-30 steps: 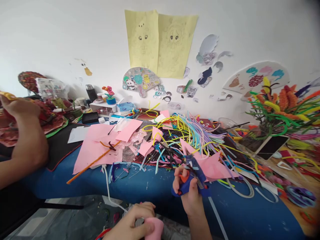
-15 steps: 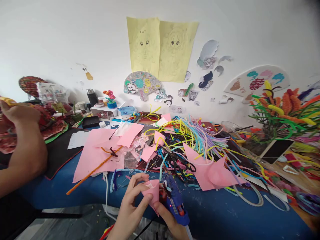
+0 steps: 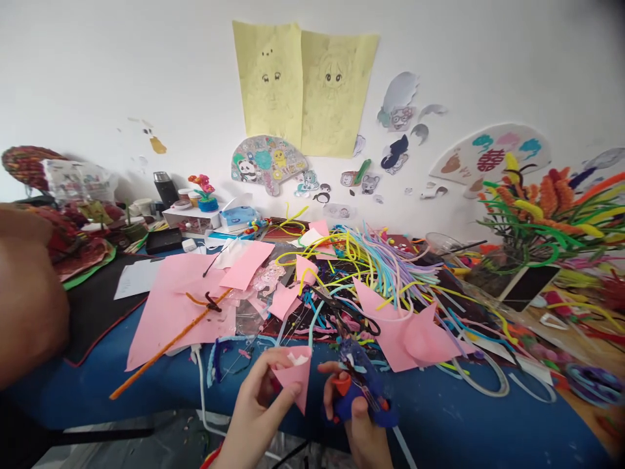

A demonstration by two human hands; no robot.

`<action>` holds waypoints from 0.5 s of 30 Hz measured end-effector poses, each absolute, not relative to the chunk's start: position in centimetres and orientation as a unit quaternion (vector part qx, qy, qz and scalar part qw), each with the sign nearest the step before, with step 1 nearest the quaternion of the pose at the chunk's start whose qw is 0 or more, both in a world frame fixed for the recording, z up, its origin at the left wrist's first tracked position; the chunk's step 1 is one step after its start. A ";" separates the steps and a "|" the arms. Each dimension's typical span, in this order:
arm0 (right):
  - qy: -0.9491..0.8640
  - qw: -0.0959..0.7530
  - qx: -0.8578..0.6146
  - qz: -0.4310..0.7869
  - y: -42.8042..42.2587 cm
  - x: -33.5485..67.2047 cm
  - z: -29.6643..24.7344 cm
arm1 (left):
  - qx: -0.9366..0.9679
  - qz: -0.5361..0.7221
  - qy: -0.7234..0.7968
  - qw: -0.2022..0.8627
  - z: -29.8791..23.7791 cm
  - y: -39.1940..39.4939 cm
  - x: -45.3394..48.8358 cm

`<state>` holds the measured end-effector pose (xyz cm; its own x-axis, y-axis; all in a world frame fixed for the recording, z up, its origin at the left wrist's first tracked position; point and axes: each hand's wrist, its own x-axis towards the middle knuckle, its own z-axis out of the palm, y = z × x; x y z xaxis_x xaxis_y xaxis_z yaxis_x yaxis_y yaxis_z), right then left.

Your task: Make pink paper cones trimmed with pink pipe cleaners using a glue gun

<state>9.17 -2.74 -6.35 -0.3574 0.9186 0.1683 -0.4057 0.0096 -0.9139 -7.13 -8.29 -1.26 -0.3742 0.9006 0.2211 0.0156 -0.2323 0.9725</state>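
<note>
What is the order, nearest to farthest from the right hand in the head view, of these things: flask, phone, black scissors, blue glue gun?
From the right hand:
1. Blue glue gun: held in it.
2. Black scissors: on the table, beyond the gun.
3. Phone: farther, toward the right.
4. Flask: farthest, left, near the wall.

A plain white wall rose behind the table, evenly lit, with the upper right corner of the view falling into shadow. Two yellow sheets bearing pencil drawings hung side by side near its middle, above a patterned fan. Small paper cut-outs dotted the surface to their right, and a paler fan hung farther along. A blue cover draped the table's front edge; bare wood showed at right, grey floor below.
</note>
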 end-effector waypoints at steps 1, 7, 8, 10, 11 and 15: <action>-0.496 0.496 -0.244 0.670 -2.5 9.4 -6.4 | 0.432 0.655 0.522 0.334 -1.3 -8.2 -7.2; -0.460 0.468 -0.258 0.709 -3.0 9.2 -6.4 | 0.356 0.702 0.498 0.365 -1.1 -7.8 -6.5; -0.458 0.465 -0.258 0.712 -3.1 9.2 -6.5 | 0.353 0.699 0.502 0.368 -1.0 -7.8 -6.3; -0.458 0.466 -0.262 0.710 -3.4 9.2 -6.7 | 0.363 0.688 0.511 0.366 -1.0 -8.0 -6.0; -0.462 0.471 -0.266 0.702 -3.4 9.3 -6.7 | 0.373 0.681 0.515 0.364 -1.0 -8.1 -5.9; -0.491 0.491 -0.299 0.654 -3.2 10.0 -6.6 | 0.411 0.656 0.526 0.352 -1.0 -8.6 -5.8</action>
